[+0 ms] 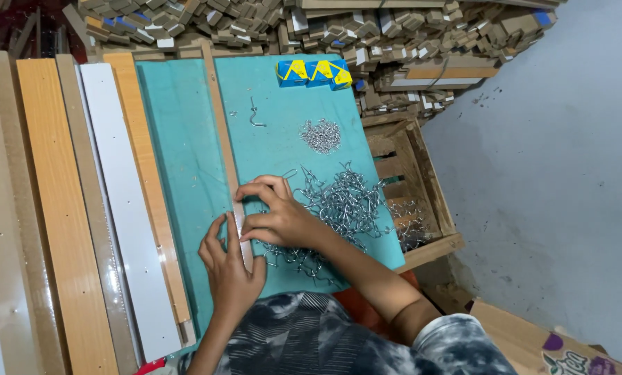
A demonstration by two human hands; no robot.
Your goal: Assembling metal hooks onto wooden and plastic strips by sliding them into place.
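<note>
1. Firstly, the fingers of the right hand [277, 212] are bent and narrow, pressing down on a thin wooden strip [222, 132]; whether they pinch something small under the tips, I cannot tell.
2. The left hand [229, 267] holds the same strip from the near side, thumb and fingers closed around its edge, and both hands hide this part of the strip.
3. The strip lies lengthwise on the teal bench [179, 153], running away from the person.
4. Just beside the right hand is a pile of metal hooks [346, 201], tangled, so single hooks are hard to separate by eye.
5. Farther away are a small heap of screws [321, 135], one loose hook [255, 114], and blue-yellow boxes [314, 71].
6. On the left, long boards [127, 208] lie side by side, cut off by the lower edge.
7. A wooden crate [415, 187] stands at the right of the bench, partly hidden by it.
</note>
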